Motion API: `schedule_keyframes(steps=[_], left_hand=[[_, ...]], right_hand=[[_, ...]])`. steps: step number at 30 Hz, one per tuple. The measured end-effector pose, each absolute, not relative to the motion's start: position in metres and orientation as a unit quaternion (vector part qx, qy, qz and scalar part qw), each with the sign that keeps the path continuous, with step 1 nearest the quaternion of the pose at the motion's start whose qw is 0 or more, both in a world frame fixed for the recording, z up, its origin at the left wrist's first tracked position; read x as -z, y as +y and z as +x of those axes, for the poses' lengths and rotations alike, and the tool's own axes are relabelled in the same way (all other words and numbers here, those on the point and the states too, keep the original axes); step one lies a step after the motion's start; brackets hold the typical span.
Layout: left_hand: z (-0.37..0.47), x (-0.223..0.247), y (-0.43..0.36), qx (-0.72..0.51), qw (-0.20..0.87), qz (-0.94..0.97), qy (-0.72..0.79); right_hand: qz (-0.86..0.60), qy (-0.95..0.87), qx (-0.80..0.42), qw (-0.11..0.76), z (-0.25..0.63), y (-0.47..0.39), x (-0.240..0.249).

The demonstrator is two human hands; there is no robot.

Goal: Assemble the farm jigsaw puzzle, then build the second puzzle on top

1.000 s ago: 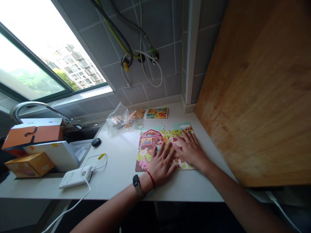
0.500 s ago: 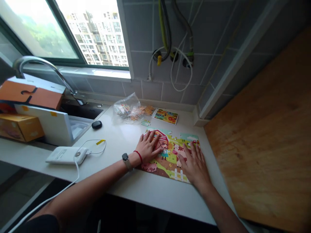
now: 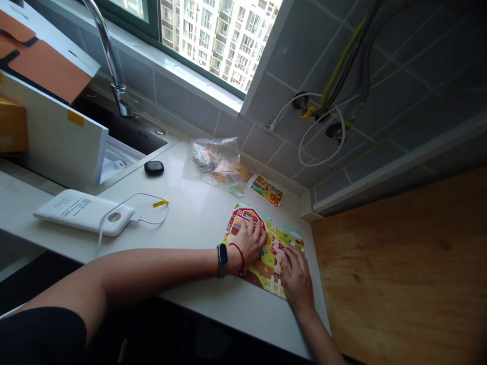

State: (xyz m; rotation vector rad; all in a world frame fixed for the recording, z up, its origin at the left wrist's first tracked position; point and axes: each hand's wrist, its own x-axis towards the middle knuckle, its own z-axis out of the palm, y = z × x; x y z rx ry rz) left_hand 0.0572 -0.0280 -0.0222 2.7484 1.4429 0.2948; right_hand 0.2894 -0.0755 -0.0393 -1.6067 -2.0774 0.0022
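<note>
A farm-scene jigsaw puzzle [image 3: 266, 274] lies flat on the white counter, with a gap in its top edge. My left hand [image 3: 249, 242] rests on its left part, below the red barn, fingers spread and holding nothing. My right hand [image 3: 297, 276] lies over the right part beside the cow, its fingers bent and close together; what is under the fingertips is hidden. One loose puzzle piece [image 3: 236, 191] lies just above the puzzle. Next to that piece is a small picture card [image 3: 266, 190]. A clear plastic bag [image 3: 215, 159] with many pieces sits behind.
On the left are a white power bank [image 3: 83, 212] with a cable and a small black case [image 3: 154, 168]. Boxes stand over the sink [image 3: 133, 136] near the faucet [image 3: 110, 56]. A wooden panel [image 3: 403, 263] borders the counter's right side.
The view has tilted and shifted. My left hand has slid toward the puzzle's middle. The fingers of my right hand, earlier spread flat, are now bent and drawn together.
</note>
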Motion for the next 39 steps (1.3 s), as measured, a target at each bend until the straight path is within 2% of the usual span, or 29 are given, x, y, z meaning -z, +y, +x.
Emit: schedule_keyframes(steps=[9, 13, 16, 19, 25, 32, 39], left_hand=[[0.039, 0.027, -0.016, -0.195, 0.064, 0.877, 0.435], [0.036, 0.032, -0.013, -0.231, 0.072, 0.877, 0.415], [0.037, 0.034, -0.011, -0.235, 0.078, 0.876, 0.414], [0.038, 0.034, -0.01, -0.235, 0.098, 0.874, 0.414], [0.035, 0.033, -0.008, -0.244, 0.097, 0.875, 0.408], [0.036, 0.037, -0.006, -0.244, 0.087, 0.876, 0.407], [0.035, 0.035, -0.007, -0.243, 0.088, 0.875, 0.409]], right_hand=[[-0.567, -0.788, 0.005, 0.241, 0.273, -0.056, 0.017], [-0.575, -0.778, -0.048, 0.25, 0.234, -0.011, -0.014], [-0.557, -0.796, -0.125, 0.201, 0.192, 0.033, -0.029], [-0.576, -0.784, -0.19, 0.131, 0.151, 0.075, -0.026], [-0.627, -0.747, -0.194, 0.11, 0.108, 0.133, 0.001], [-0.655, -0.693, -0.238, 0.182, 0.109, 0.151, 0.01], [-0.62, -0.611, -0.348, 0.348, 0.119, 0.125, 0.016]])
